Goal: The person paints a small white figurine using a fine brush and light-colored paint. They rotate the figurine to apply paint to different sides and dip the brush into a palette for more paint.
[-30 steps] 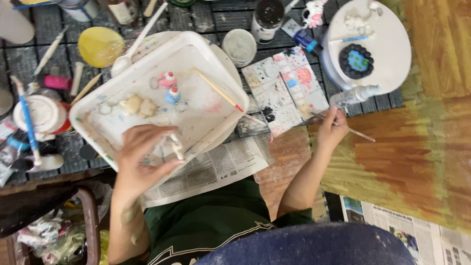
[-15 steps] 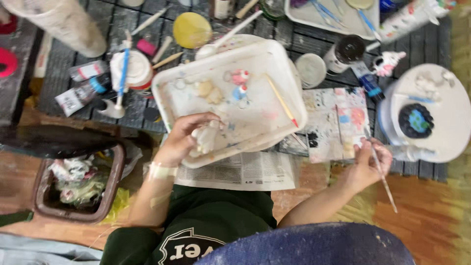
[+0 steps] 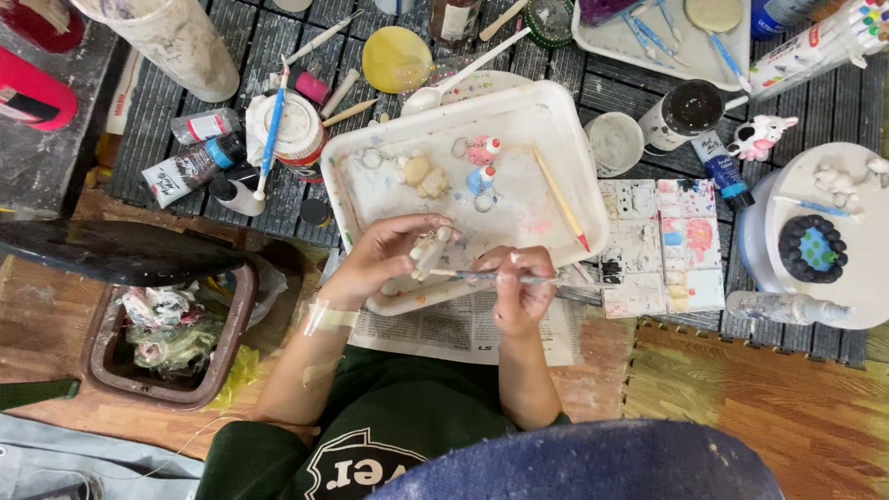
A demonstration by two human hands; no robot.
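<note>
Far left of the grip: a brown bin stuffed with crumpled paper, under a dark curved board. Above that, on the slatted mat, paint tubes and a white jar with a blue-handled tool across it.

Left hand curled shut around a small pale figurine, held over the near edge of the white tray. Just right of it, right hand pinching a thin brush, laid level, tip pointing left and touching or nearly touching the figurine; cannot tell which.

Behind the grip, inside the tray: a tan bear-shaped charm, a pink charm, a small blue one, and a wooden pencil lying slantwise. Beneath both hands, newspaper.

Right of the grip: a paint-smeared palette, a dark open jar, a blue paint tube, a small white-and-pink figure. Furthest right, a round white stand bearing a dark ring-shaped piece.
</note>
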